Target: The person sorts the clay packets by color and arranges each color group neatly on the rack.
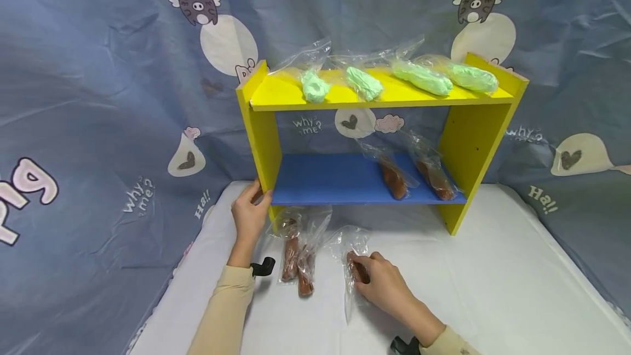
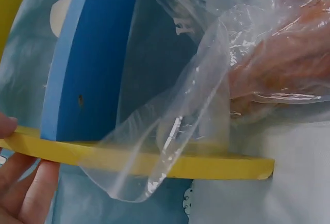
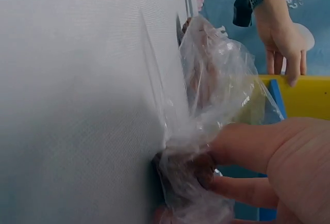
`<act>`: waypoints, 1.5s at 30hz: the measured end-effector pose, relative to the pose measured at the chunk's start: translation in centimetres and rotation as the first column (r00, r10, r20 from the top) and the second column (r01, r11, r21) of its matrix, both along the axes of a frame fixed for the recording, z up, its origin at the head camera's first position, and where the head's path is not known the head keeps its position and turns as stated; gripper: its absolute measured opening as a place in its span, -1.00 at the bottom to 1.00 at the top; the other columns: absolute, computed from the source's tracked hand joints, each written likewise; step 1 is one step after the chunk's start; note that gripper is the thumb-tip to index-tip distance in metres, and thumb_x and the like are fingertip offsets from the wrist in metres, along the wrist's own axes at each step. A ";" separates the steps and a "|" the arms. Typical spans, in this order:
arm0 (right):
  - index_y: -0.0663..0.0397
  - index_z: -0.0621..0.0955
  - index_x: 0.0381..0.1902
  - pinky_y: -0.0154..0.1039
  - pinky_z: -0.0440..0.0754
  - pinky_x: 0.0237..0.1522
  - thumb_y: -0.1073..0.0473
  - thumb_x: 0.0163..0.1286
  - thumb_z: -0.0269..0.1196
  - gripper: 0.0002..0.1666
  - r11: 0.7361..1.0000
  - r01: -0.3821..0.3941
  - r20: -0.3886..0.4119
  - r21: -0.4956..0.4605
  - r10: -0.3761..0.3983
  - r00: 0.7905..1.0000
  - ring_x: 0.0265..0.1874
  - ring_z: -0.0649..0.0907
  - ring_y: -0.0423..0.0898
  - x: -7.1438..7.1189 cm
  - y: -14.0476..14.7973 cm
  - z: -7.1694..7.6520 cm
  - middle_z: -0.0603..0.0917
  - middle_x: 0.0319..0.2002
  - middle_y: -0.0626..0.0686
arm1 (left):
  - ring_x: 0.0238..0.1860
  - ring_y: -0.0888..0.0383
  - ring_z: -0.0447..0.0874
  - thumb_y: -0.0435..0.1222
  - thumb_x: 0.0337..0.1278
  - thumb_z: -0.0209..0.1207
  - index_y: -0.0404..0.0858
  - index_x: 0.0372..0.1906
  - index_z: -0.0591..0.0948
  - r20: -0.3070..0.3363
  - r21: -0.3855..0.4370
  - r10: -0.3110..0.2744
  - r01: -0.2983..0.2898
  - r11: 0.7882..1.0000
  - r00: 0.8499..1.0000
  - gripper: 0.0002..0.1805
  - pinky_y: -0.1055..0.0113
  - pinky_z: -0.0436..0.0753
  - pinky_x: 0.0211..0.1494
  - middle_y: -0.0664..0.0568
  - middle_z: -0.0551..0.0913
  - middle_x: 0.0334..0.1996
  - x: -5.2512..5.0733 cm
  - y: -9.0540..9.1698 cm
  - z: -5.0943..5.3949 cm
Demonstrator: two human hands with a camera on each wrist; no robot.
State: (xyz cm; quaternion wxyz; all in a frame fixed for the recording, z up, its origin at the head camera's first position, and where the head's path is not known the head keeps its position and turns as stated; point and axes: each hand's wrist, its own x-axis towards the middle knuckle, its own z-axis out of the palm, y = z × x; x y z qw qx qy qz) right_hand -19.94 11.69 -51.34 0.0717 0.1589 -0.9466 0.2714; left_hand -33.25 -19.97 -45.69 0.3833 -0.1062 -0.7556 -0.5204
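My left hand [image 1: 249, 215] grips the left side panel of a yellow and blue shelf [image 1: 270, 141], thumb on one face and fingers on the other. In the left wrist view, its fingers [image 2: 40, 190] lie against the yellow edge. My right hand [image 1: 386, 286] pinches a brown lump in a clear plastic bag [image 1: 356, 270] at the white tabletop. The right wrist view shows thumb and fingers on this bag [image 3: 188, 177], partly covering the lump. Between the hands lie two more bagged brown rolls, one long [image 1: 291, 259] and one nearer me [image 1: 306, 274].
On the yellow top board lie several bagged pale green lumps [image 1: 421, 78]. The blue board [image 1: 325, 179] carries two bagged brown rolls, one near its middle right [image 1: 394, 179] and one by the right panel [image 1: 436, 177]. A patterned blue-grey cloth [image 1: 123, 97] hangs behind and at both sides.
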 end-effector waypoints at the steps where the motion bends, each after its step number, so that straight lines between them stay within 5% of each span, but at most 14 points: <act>1: 0.04 0.67 0.20 -0.28 0.41 -0.56 0.22 0.02 0.50 -0.31 1.000 0.001 -0.001 0.007 -0.001 1.000 -0.59 0.41 -0.19 0.0 0.0 0.0 0.54 -0.39 -0.03 | -0.03 -0.05 0.75 -0.45 0.12 0.39 -0.14 0.23 0.65 -0.001 -0.002 0.002 -0.002 1.000 1.000 -0.47 0.11 0.71 -0.03 -0.10 0.73 -0.02 0.0 0.1 -0.1; 12: 0.16 0.76 -0.03 -0.35 0.39 -0.56 0.31 -0.13 0.49 -0.44 1.000 -0.005 -0.055 -0.005 0.004 0.998 -0.58 0.39 -0.23 -0.3 0.0 -0.6 0.51 -0.50 -0.12 | -0.05 -0.07 0.75 -0.46 0.08 0.41 -0.19 0.21 0.66 -0.010 0.004 0.032 -0.032 0.999 0.999 -0.48 0.09 0.71 -0.06 -0.11 0.74 -0.07 0.1 0.2 -0.4; 21: 0.02 0.81 -0.25 -0.19 0.52 -0.43 0.37 0.01 0.46 -0.70 1.000 -0.022 -0.122 0.015 0.023 0.992 -0.52 0.51 -0.21 -1.0 -0.1 -0.6 0.64 -0.52 -0.14 | -0.04 -0.09 0.74 -0.50 0.08 0.39 -0.18 0.19 0.69 -0.029 -0.015 0.013 -0.013 1.000 1.000 -0.49 0.11 0.70 0.00 -0.13 0.74 -0.08 -0.2 0.5 -0.2; 32: 0.08 0.79 -0.15 -0.15 0.62 -0.39 0.37 -0.05 0.47 -0.59 1.000 -0.014 -0.127 0.017 0.016 0.992 -0.44 0.64 -0.13 -1.1 -0.1 -0.8 0.70 -0.42 -0.02 | -0.05 -0.09 0.75 -0.48 0.08 0.39 -0.22 0.17 0.69 -0.037 -0.015 0.028 -0.029 0.999 0.999 -0.51 0.05 0.70 0.00 -0.13 0.74 -0.08 0.0 0.3 0.0; 45: -0.10 0.76 -0.04 -0.25 0.51 -0.43 0.28 0.00 0.44 -0.53 1.000 0.017 -0.094 -0.013 -0.018 0.995 -0.53 0.47 -0.28 -0.3 0.6 -0.3 0.57 -0.48 -0.21 | -0.04 -0.08 0.74 -0.48 0.09 0.38 -0.24 0.21 0.65 -0.011 -0.016 0.025 -0.026 1.000 1.000 -0.48 0.20 0.69 0.03 -0.15 0.73 -0.05 0.0 0.2 -0.1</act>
